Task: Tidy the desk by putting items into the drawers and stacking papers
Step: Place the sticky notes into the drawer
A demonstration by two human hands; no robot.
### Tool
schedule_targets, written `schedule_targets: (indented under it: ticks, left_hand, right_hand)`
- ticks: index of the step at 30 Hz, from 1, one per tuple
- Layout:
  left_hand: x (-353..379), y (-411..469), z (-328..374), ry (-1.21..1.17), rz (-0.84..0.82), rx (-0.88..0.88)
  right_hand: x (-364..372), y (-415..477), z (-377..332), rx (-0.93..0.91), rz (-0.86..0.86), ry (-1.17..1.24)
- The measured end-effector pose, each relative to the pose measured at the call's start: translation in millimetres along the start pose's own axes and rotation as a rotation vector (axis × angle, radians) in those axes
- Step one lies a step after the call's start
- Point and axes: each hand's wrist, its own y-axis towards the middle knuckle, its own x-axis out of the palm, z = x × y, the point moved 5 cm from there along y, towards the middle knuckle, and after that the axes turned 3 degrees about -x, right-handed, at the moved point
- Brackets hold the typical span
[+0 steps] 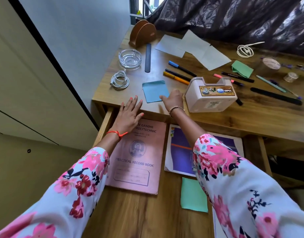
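A blue paper square [154, 91] lies near the front edge of the wooden desk [251, 115]. My right hand [173, 99] reaches over the edge and its fingers touch the square's near right corner. My left hand [129, 114] lies flat, fingers spread, on the desk's front edge above the open drawer [135, 212]. In the drawer lie a pink record book [139, 162], a purple book [180, 152] and a green paper square [193, 196]. White papers [190, 48] lie spread at the back of the desk.
On the desk: a glass ashtray [130, 58], coiled white cables [120, 80] [245, 49], a dark ruler [148, 57], several pens [178, 73], a beige tape dispenser [209, 95], a green paper [242, 68], a wooden holder [142, 32]. A curtain [233, 18] hangs behind.
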Motion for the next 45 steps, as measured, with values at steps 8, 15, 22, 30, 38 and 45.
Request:
schedule_targets:
  ticks: [8, 15, 22, 30, 38, 45]
  left_hand:
    - [1, 1, -2, -0.032, -0.034, -0.017]
    - [-1, 1, 1, -0.036, -0.098, -0.046]
    - [4, -21, 13, -0.345, -0.091, -0.076]
    - [32, -100, 40, -0.698, -0.063, -0.085]
    - [60, -169, 68, -0.866, -0.368, -0.110]
    - [87, -207, 83, -0.780, -0.535, -0.059]
  right_hand:
    - [8, 11, 6, 0.179, 0.083, 0.075]
    - [1, 3, 17, 0.273, 0.133, 0.225]
    - [-2, -37, 30, 0.332, 0.223, 0.470]
    - [-6, -106, 91, 0.415, 0.174, 0.944]
    - [-33, -202, 187, 0.393, -0.170, 0.865]
    - [-43, -264, 238, 0.428, -0.226, 0.706]
